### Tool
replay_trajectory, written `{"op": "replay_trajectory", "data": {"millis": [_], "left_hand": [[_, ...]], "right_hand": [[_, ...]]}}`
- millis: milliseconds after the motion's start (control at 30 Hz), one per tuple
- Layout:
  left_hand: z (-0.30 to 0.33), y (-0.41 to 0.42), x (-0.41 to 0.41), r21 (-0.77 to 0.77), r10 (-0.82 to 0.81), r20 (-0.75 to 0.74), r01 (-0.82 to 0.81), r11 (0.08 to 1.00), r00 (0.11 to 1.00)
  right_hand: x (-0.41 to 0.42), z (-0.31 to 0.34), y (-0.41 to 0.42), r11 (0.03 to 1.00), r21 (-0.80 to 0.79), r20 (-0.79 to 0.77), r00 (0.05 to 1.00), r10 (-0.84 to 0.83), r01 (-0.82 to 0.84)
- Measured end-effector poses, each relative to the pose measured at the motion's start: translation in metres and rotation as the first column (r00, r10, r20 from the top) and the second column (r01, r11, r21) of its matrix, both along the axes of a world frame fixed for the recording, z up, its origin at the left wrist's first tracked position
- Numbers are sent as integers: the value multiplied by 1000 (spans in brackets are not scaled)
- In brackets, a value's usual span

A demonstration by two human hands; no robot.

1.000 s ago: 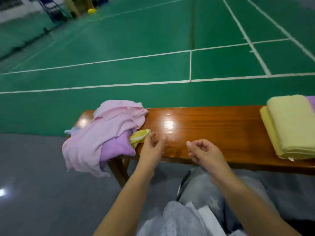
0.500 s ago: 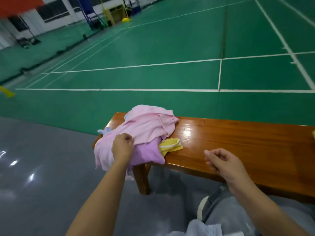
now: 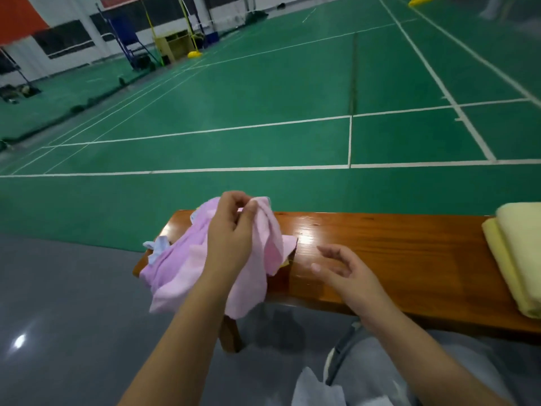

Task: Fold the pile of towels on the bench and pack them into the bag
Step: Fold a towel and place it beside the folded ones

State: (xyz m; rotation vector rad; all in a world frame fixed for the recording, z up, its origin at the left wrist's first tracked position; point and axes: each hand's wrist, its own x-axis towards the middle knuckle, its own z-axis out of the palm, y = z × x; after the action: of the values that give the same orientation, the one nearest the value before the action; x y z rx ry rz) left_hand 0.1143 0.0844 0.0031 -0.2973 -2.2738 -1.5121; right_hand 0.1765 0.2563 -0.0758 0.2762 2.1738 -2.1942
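At the bench's (image 3: 380, 244) left end, your left hand (image 3: 231, 230) pinches a pink towel (image 3: 269, 238) lifted off the pile (image 3: 175, 265).
Your right hand (image 3: 345, 273) hovers loosely curled, holding nothing (just above the wood); folded yellow towels (image 3: 515, 259) lie far right.

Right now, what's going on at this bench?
A person is sorting towels. The left hand pinches a pink towel and lifts it from the crumpled pile at the bench's left end. The right hand hovers open over the wood, holding nothing. Folded yellow towels sit stacked at the right end.
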Motion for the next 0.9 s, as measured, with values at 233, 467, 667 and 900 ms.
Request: {"op": "replay_trajectory", "data": {"millis": [233, 467, 667, 900], "left_hand": [[12, 74, 21, 153, -248, 97, 232, 961, 964], [29, 120, 29, 383, -449, 181, 358, 852, 875], [54, 136, 13, 299, -516, 179, 453, 840, 838], [32, 165, -77, 52, -328, 262, 326, 944, 907]], "right_hand": [[14, 10, 39, 997, -71, -128, 992, 6, -15], [20, 4, 110, 973, 157, -183, 973, -142, 172], [17, 31, 158, 887, 361, -277, 941, -193, 288], [2, 69, 199, 786, 340, -353, 845, -402, 516]]}}
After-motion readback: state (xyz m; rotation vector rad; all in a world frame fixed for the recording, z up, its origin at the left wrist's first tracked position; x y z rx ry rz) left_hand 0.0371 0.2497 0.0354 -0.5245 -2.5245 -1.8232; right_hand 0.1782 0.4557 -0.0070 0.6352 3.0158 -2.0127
